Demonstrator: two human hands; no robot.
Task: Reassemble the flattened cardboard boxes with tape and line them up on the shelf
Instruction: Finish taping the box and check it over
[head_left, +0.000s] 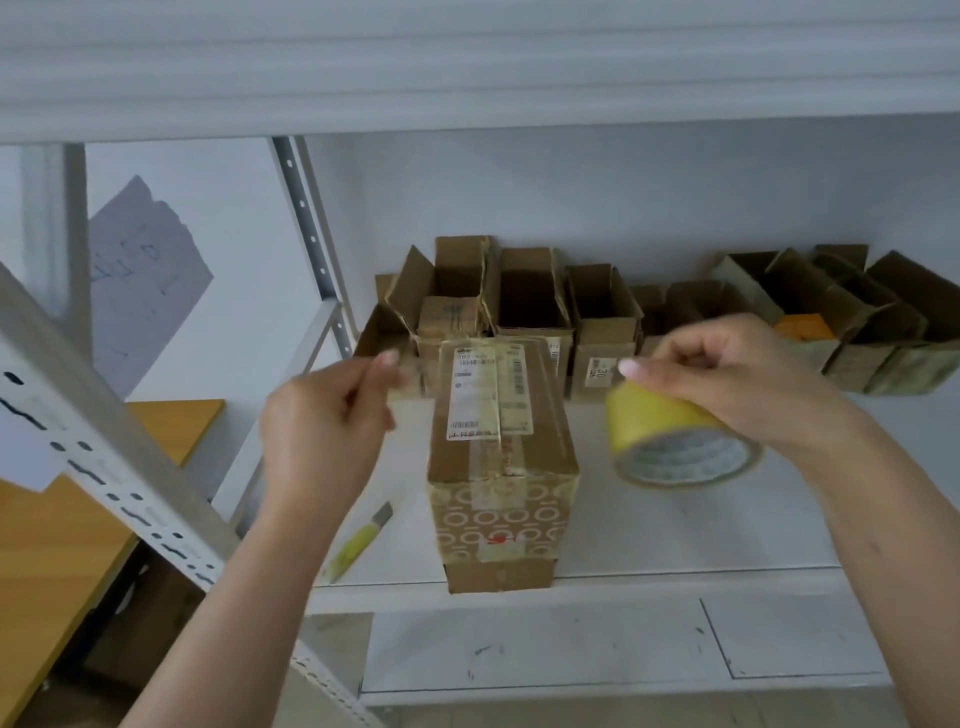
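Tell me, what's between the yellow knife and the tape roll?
The taped cardboard box stands between the yellow knife and the tape roll, in the head view.

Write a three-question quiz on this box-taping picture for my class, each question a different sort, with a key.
1. True or false: the yellow utility knife lies on the shelf left of the closed cardboard box.
2. Which hand grips the yellow tape roll? A left hand, B right hand
3. Fill in: the boxes along the back wall stand with tops ____.

Key: 1 true; 2 B; 3 open
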